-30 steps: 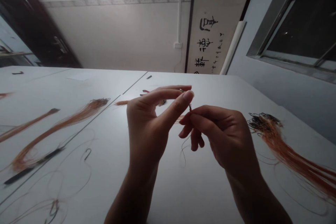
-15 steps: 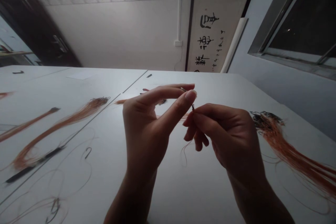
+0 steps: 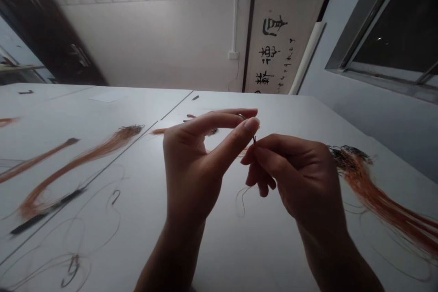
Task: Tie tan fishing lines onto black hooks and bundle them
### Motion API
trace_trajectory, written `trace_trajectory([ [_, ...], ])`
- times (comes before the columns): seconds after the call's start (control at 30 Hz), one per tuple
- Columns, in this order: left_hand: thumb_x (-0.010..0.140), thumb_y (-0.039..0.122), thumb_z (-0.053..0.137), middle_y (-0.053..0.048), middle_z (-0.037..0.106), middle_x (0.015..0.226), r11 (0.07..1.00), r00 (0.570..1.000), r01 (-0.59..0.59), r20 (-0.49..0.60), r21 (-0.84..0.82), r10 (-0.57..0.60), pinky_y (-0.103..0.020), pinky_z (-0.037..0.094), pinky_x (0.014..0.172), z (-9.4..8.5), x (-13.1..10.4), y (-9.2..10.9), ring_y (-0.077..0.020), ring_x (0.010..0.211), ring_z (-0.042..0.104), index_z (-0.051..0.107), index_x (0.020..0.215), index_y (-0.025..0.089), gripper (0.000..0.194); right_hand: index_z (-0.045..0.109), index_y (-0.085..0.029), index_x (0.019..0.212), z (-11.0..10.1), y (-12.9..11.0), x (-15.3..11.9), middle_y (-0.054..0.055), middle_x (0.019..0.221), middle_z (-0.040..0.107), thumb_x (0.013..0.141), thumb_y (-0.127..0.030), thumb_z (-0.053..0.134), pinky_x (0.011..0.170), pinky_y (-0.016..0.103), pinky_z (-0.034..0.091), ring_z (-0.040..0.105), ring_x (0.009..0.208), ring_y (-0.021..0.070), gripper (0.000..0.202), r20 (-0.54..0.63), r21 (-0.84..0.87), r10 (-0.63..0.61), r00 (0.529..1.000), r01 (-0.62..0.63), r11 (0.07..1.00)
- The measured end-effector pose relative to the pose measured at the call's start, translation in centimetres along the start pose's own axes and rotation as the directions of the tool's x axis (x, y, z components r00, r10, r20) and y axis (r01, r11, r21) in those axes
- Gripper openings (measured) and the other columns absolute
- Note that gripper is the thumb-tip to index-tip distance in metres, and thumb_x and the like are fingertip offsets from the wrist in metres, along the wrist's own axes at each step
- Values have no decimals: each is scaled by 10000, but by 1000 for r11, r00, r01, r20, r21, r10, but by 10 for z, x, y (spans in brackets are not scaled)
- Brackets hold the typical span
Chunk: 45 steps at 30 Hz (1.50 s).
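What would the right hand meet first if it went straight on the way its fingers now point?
Most likely the left hand, at its thumb, just ahead of the right hand's fingertips, though depth is hard to judge here.

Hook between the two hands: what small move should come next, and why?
Perhaps a gentle tug with the right hand, the left hand steady: the left pinches the hook, the right pinches its lower end, and thin thread curls loosely below. Whether that thread joins the hook is hidden.
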<state>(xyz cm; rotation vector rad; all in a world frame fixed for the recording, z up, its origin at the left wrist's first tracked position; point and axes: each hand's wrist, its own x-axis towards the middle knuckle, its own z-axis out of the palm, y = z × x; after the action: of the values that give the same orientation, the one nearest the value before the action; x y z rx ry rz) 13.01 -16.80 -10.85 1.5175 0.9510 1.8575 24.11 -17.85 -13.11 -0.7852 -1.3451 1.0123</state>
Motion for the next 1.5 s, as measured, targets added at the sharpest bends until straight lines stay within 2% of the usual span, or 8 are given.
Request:
trace_trajectory([
  [0.23,843,159,697,13,731,897,1000,1000,6,-23,26,-5,-368,497,962,4,-2,3,-192,934,685,706,737,200,114,734,-201,743,0,0,1,-17,563,639,865,-120,612,424,198,432,527,467,84,191,-14,-36,-9,1000,8,999],
  [0.47,827,139,713,6,728,883,1000,1000,19,-3,-17,-19,-379,517,958,1,-2,2,-195,914,689,695,722,193,119,730,-209,747,-1,1,1,-32,551,625,856,-90,608,430,181,447,529,468,74,202,-15,-54,-32,999,31,998],
  [0.73,843,150,702,6,732,887,1000,999,11,-48,20,-10,-371,510,985,2,-3,3,-191,920,694,693,733,179,114,729,-200,742,0,0,1,-26,549,625,861,-104,611,433,185,448,532,470,78,193,-20,-61,-33,999,31,998],
  [0.9,817,232,754,22,747,919,994,979,-101,183,31,94,-339,572,895,-16,13,-10,-195,937,710,731,786,224,40,719,-182,733,0,0,1,-31,554,629,857,-76,586,434,173,435,526,470,70,211,-12,-51,-53,999,52,997],
  [0.97,819,234,755,24,750,928,991,967,-126,227,35,115,-320,591,860,-21,17,-14,-187,932,715,738,804,229,24,716,-177,734,-1,0,1,-36,551,626,849,-52,571,438,169,430,521,470,67,223,-8,-41,-57,998,57,998],
  [1.1,825,222,752,14,752,922,991,966,-136,224,19,128,-314,603,871,-21,15,-14,-178,912,721,732,802,202,37,717,-177,742,-2,1,0,-41,553,625,834,-27,561,444,169,428,516,470,66,235,-4,-33,-58,998,58,998],
  [1.4,822,217,754,20,752,913,989,967,-146,216,31,136,-307,605,863,-19,13,-14,-174,903,719,732,794,200,40,718,-176,727,0,1,0,-36,557,629,855,-78,589,446,187,434,527,473,77,206,-19,-69,-60,998,58,996],
  [1.5,833,159,730,4,746,895,993,989,-111,101,30,108,-336,588,903,-10,5,-7,-177,895,714,715,786,169,51,717,-177,726,0,1,0,-38,555,630,849,-64,583,447,185,436,531,474,76,215,-17,-70,-60,998,59,996],
])
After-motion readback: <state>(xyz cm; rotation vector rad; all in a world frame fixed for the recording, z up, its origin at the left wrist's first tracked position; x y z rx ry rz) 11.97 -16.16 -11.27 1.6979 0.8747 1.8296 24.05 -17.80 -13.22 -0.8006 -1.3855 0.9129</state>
